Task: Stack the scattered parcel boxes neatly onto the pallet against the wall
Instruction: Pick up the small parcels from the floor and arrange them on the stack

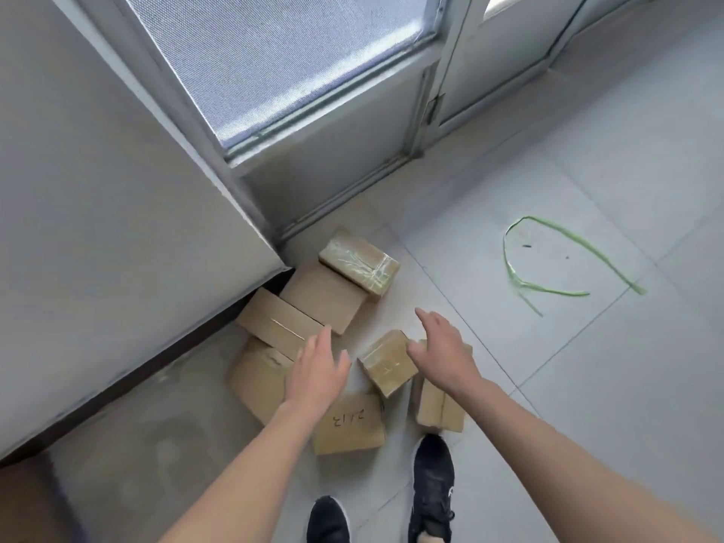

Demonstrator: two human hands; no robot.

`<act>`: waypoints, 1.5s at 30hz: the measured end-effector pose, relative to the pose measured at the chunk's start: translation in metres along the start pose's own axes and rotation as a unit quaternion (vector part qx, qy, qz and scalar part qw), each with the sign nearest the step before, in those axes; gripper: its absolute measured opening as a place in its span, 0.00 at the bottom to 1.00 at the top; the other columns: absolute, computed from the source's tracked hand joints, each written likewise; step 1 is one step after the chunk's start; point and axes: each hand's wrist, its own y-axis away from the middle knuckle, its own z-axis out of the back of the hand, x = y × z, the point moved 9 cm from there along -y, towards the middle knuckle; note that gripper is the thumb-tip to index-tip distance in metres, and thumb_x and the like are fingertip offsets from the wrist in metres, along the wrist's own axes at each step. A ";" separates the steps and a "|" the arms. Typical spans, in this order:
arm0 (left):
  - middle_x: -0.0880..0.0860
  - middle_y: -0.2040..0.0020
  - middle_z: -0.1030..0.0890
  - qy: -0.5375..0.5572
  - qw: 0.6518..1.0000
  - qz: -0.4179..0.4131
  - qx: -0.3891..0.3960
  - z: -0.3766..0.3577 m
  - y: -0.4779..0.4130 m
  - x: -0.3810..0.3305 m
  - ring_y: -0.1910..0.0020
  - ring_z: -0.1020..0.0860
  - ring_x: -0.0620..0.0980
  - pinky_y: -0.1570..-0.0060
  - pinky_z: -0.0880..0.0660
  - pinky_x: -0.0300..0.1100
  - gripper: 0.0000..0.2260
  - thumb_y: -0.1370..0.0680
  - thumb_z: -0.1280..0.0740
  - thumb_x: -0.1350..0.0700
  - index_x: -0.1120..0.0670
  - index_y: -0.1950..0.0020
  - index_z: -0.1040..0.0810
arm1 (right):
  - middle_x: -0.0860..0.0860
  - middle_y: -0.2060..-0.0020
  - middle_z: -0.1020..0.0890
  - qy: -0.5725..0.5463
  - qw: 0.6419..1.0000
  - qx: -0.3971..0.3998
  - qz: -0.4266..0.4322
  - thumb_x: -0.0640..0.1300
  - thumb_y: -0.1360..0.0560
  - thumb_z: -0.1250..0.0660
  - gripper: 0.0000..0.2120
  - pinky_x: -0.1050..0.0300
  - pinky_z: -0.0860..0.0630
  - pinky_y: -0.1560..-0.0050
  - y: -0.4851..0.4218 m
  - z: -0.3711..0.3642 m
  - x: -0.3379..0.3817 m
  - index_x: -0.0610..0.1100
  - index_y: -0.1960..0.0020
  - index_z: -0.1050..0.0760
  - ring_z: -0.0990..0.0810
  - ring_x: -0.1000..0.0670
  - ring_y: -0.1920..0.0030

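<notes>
The marked box (348,425) on the floor (587,366) carries handwritten "2/13", upside down to the camera. The small taped box (388,364) lies tilted between both hands. Left hand (319,372) and right hand (442,352) hover with spread fingers, holding nothing.

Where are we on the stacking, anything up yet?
Done: nothing looks stacked, and no pallet is in view. In hand: nothing; the left hand and right hand hover open beside the small taped box. Left: every box, including the numbered box and the taped box by the door, lies loose on the floor.
</notes>
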 end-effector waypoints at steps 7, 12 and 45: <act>0.60 0.27 0.35 -0.028 0.997 0.073 -0.022 -0.016 -0.112 -0.008 0.32 0.33 0.59 0.37 0.30 0.53 0.29 0.18 0.43 0.47 0.56 0.21 0.48 | 0.44 0.25 0.38 0.084 0.995 -0.005 0.050 0.51 0.24 0.36 0.33 0.47 0.37 0.32 -0.121 -0.003 0.012 0.48 0.23 0.43 0.41 0.42 0.26; 0.64 0.23 0.46 0.030 0.985 0.166 -0.037 -0.047 -0.204 0.011 0.28 0.39 0.65 0.33 0.36 0.54 0.36 0.20 0.41 0.41 0.57 0.20 0.53 | 0.42 0.25 0.39 0.122 0.989 -0.033 0.076 0.54 0.27 0.33 0.39 0.45 0.39 0.31 -0.206 -0.038 0.017 0.49 0.22 0.47 0.42 0.41 0.26; 0.57 0.23 0.71 0.096 0.969 0.207 -0.095 0.001 -0.097 0.008 0.24 0.56 0.69 0.35 0.37 0.65 0.58 0.37 0.30 0.30 0.43 0.22 0.66 | 0.36 0.37 0.33 0.152 0.980 -0.125 0.009 0.67 0.36 0.29 0.52 0.44 0.29 0.52 -0.086 -0.018 0.022 0.55 0.23 0.56 0.35 0.36 0.38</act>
